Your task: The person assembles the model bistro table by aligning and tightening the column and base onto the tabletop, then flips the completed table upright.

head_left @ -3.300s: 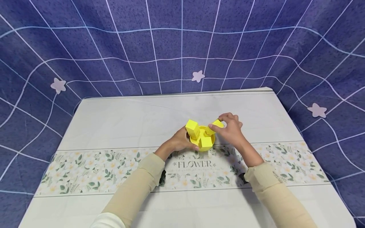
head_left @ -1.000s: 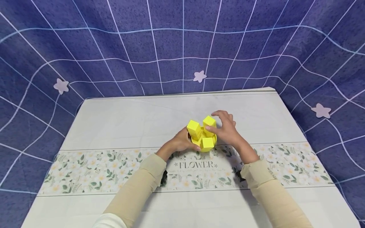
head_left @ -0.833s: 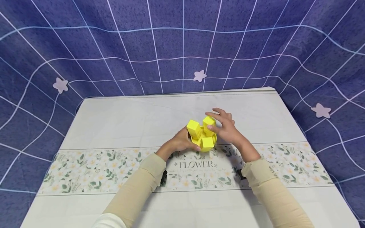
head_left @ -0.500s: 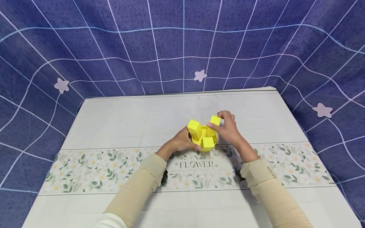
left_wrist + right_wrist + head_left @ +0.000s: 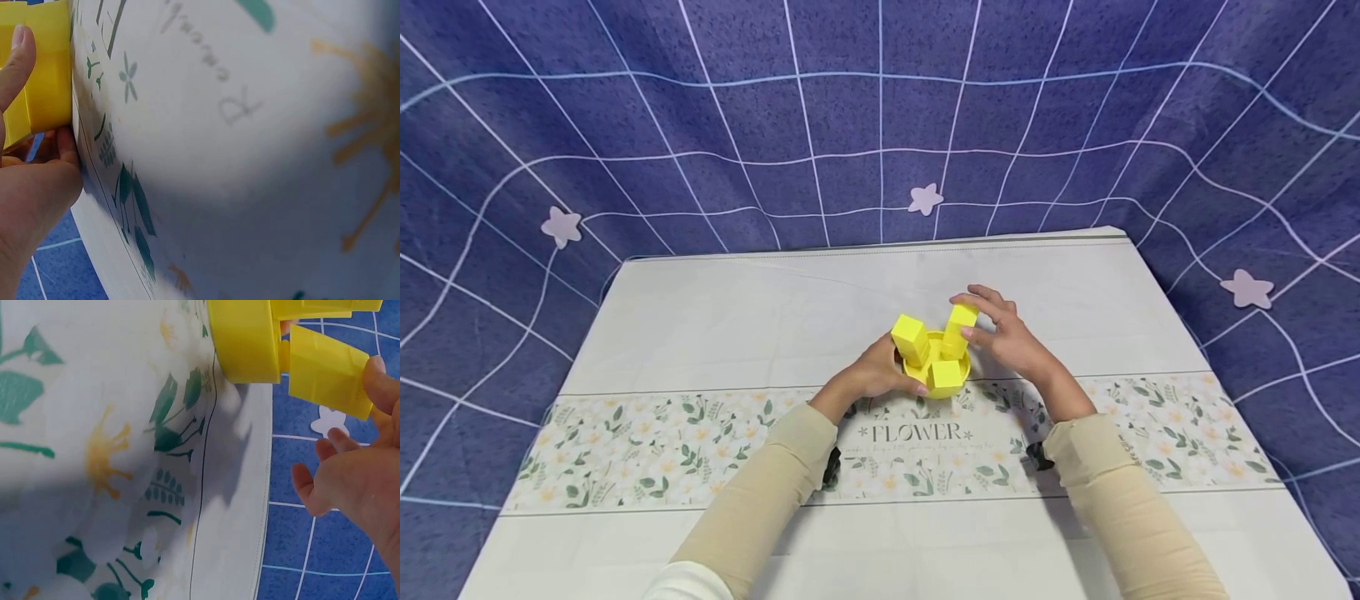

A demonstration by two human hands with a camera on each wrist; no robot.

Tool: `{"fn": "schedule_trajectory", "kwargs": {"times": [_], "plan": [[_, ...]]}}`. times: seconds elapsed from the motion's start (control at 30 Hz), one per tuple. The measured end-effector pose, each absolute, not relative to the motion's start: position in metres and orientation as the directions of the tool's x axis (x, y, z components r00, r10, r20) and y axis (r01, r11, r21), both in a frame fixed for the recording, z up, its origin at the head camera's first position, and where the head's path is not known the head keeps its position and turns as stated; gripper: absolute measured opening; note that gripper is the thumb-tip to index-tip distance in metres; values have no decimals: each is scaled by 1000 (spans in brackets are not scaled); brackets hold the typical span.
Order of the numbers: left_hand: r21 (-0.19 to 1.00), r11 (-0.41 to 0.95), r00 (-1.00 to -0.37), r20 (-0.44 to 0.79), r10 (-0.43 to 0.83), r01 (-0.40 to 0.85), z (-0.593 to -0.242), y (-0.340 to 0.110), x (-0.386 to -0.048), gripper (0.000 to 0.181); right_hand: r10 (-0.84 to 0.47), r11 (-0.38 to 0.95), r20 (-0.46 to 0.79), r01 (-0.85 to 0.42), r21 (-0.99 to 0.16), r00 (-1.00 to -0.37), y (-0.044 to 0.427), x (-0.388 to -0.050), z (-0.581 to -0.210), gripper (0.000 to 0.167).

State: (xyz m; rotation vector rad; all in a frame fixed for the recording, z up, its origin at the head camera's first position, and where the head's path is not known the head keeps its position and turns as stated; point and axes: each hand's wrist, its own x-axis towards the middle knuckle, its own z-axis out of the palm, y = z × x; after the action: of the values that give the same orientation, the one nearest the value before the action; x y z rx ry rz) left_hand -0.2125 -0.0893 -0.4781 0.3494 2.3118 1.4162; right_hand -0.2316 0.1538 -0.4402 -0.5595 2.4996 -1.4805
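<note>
A round yellow base (image 5: 936, 346) stands on the table and bears three yellow blocks. My left hand (image 5: 877, 368) grips the base from its left side, with the thumb along the near edge. One tall block (image 5: 910, 337) rises at the rear left of the base, and a shorter-looking block (image 5: 945, 377) sits at the front. My right hand (image 5: 1011, 337) holds the rear right block (image 5: 957, 332) near its top between thumb and index finger. In the right wrist view this block (image 5: 328, 372) leans, joined to the base by a narrow yellow neck.
A white tablecloth (image 5: 737, 317) covers the table, with a printed flower band (image 5: 647, 450) and lettering across it. A blue curtain (image 5: 820, 125) with white lines and pale stars hangs behind and at both sides.
The rear right block's lean has varied: far right at first, then upright, now slightly right. My right fingers have shifted their hold on it. The left hand stays on the base.
</note>
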Motion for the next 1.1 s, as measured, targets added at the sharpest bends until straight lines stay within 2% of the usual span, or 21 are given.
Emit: {"fn": "schedule_trajectory", "kwargs": {"times": [0.17, 0.4, 0.53, 0.67, 0.8, 0.93, 1.1], "plan": [[894, 448, -884, -206, 419, 4, -477, -89, -212, 86, -308, 451, 36, -179, -874, -951, 150, -232, -444, 38], [875, 484, -893, -215, 396, 4, -478, -90, -211, 84, -233, 517, 74, -188, -835, -970, 144, -222, -446, 46], [869, 496, -896, -219, 387, 2, -479, -90, -211, 85, -304, 511, 63, -218, -831, -951, 151, -220, -443, 46], [862, 506, -897, -228, 379, -5, -478, -91, -211, 88, -449, 479, 62, -299, -826, -892, 164, -221, -438, 54], [862, 507, -894, -232, 382, -6, -477, -90, -211, 89, -524, 467, 48, -334, -819, -850, 172, -225, -435, 49], [869, 496, -891, -230, 392, -6, -477, -89, -211, 88, -510, 471, 55, -332, -817, -859, 171, -227, -436, 47], [865, 502, -892, -236, 386, -12, -478, -88, -211, 88, -429, 492, 54, -284, -823, -901, 160, -223, -440, 43]]}}
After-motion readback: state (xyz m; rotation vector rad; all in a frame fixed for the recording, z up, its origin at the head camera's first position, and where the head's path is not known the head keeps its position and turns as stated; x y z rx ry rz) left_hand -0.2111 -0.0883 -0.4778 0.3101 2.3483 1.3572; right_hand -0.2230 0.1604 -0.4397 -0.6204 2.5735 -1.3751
